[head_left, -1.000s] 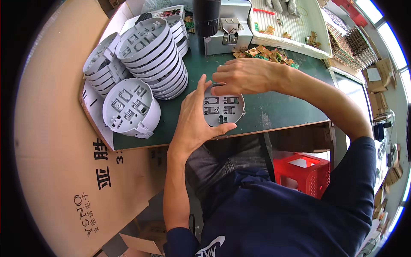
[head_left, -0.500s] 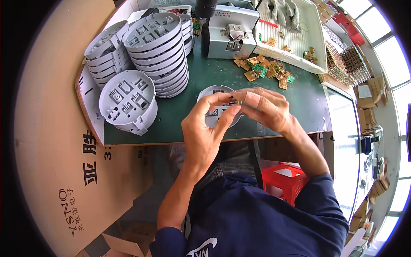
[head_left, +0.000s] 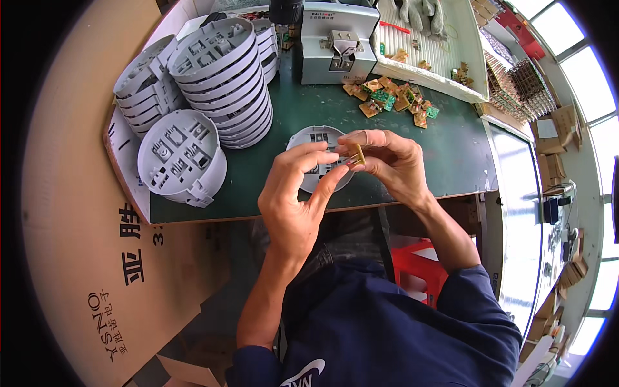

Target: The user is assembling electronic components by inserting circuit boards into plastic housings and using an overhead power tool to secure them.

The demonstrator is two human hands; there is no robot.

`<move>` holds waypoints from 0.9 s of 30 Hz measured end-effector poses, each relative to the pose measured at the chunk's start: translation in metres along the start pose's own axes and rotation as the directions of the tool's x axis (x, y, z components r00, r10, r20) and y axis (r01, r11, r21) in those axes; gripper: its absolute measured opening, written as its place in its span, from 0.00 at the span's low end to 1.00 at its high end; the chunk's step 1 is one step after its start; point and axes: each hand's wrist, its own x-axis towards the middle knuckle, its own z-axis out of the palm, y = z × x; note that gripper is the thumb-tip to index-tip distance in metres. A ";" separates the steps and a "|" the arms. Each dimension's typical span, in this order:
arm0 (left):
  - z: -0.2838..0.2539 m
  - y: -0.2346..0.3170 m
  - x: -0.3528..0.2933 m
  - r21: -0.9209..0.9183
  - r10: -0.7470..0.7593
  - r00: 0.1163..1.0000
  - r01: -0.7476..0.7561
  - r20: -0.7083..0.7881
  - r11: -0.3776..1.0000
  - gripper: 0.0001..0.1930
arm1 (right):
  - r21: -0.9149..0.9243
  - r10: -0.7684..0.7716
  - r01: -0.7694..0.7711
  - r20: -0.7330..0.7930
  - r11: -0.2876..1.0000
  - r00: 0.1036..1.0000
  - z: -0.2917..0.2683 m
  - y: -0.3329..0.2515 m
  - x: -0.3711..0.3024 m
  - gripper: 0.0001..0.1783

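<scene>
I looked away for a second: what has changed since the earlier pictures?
The left hand has moved off the rim of the round grey housing, beside a small tan board. The right hand, earlier over the housing's far edge, has drawn back and now pinches that board. The tall housing stack and the loose circuit boards stayed put, though the view shifted.

Housings (head_left: pixel 324 137), boards (head_left: pixel 403 100) on green bench (head_left: pixel 445 155)

Housing (head_left: pixel 304 137) lt gry, PCB (head_left: pixel 359 154) tan, bench (head_left: pixel 448 158) dk grn, stool (head_left: pixel 419 261) red.
</scene>
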 end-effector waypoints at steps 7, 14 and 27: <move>-0.001 -0.002 -0.003 0.041 -0.004 1.000 0.003 0.019 0.999 0.11 | 0.129 -0.022 0.031 -0.071 0.991 0.997 0.005 0.008 -0.001 0.19; -0.002 -0.008 0.002 0.054 0.019 0.999 -0.020 0.027 0.998 0.11 | 0.101 0.001 0.001 -0.020 0.995 1.000 0.007 0.007 -0.002 0.20; -0.002 -0.011 0.000 0.085 0.033 0.997 -0.039 0.068 0.996 0.13 | 0.119 0.053 -0.053 -0.002 0.991 0.999 0.006 0.007 -0.004 0.19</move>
